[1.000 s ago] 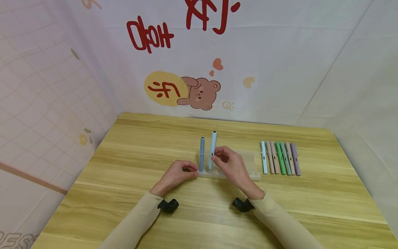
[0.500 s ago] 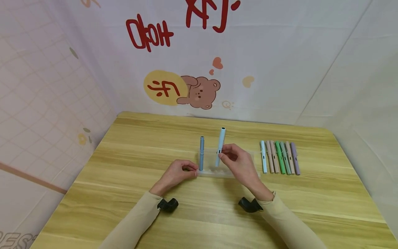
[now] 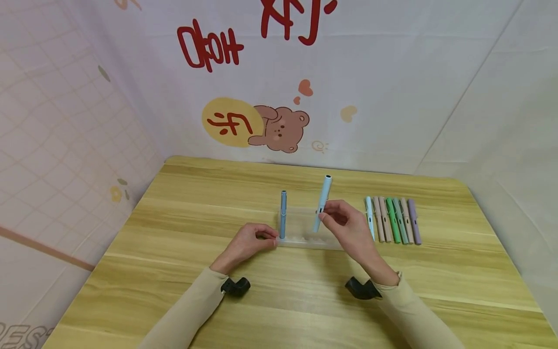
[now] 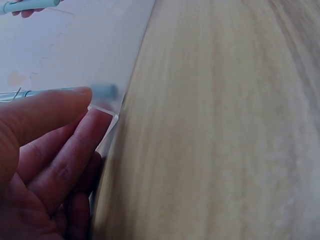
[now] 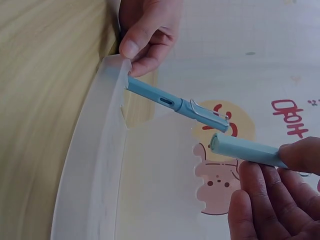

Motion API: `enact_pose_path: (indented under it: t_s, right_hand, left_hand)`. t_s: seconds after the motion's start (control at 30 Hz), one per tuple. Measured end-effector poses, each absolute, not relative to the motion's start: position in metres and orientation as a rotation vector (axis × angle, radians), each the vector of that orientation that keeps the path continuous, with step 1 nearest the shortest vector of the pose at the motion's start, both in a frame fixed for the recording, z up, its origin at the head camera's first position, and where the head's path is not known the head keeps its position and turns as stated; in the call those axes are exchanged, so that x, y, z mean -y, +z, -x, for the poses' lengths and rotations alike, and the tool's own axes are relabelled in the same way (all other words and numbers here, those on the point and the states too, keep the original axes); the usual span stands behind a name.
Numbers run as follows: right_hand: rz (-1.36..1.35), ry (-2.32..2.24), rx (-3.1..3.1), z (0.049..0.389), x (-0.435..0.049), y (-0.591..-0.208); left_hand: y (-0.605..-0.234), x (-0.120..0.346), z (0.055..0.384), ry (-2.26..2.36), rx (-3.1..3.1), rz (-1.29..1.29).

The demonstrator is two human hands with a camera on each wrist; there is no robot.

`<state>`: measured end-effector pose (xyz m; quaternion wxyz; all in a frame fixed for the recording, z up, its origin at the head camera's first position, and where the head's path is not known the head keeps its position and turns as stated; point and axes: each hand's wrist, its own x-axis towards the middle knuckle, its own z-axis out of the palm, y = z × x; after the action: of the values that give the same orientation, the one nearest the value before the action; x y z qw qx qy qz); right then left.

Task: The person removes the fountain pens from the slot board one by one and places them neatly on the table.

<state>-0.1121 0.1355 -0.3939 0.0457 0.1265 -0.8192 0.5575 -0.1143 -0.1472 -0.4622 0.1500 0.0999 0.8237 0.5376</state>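
Observation:
My left hand [image 3: 249, 245] grips the left end of a clear plastic pen rack [image 3: 301, 242]; in the left wrist view thumb and fingers pinch the corner of the rack [image 4: 111, 116]. A grey-blue pen [image 3: 283, 215] with a metal clip stands upright at that end, close to the fingertips. My right hand [image 3: 350, 230] pinches a light blue pen [image 3: 324, 191] between thumb and fingers, its top tilted slightly right. In the right wrist view the light blue pen's lower end [image 5: 220, 143] is clear of the rack's notches.
Right of the rack, several capped pens lie side by side on the wooden table [image 3: 209, 194], among them a green pen [image 3: 392, 220] and a purple pen [image 3: 414, 223]. A white printed cloth wall [image 3: 375, 72] stands behind the table.
My right hand has lifted the light blue pen and carried it right along the rack, away from the grey-blue pen. The left hand has stayed at the rack's left end.

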Motion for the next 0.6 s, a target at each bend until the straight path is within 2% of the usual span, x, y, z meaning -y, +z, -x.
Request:
enact_pose_path:
  t_s: [0.6]
  right_hand:
    - [-0.351,1.660,2.462,0.104,-0.168,-0.394]
  left_hand:
    - [-0.462,0.147,0.114,1.535,-2.365,-0.290]
